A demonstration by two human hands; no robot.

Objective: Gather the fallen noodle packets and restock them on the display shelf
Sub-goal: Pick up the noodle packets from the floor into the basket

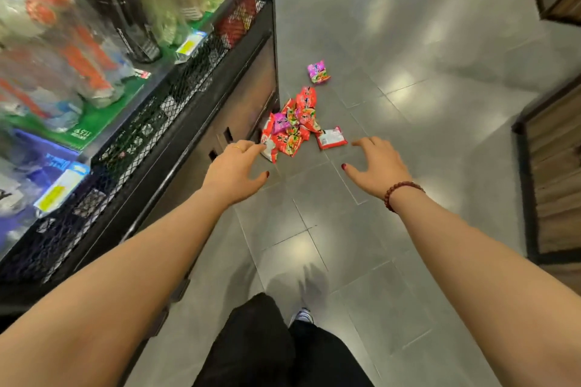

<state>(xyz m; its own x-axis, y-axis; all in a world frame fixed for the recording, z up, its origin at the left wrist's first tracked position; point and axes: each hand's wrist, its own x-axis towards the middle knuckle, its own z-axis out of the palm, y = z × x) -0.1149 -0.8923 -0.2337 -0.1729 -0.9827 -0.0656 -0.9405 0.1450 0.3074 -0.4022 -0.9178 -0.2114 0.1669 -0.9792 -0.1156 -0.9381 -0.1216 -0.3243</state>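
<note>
A heap of red and pink noodle packets (290, 124) lies on the grey tile floor against the foot of the black display shelf (176, 122). One red packet (331, 137) lies just right of the heap, and a pink one (318, 72) sits apart, farther up the aisle. My left hand (234, 171) is stretched out with loose fingers, its tips over the near left edge of the heap. My right hand (377, 163), with a bead bracelet on the wrist, is spread open above bare floor to the right of the packets. Neither hand holds anything.
The shelf on my left has a black mesh front rail (135, 148) with yellow price tags and packaged goods behind it. Wooden fixtures (553, 166) stand along the right side and at the far end. My legs and a shoe (301, 314) are below.
</note>
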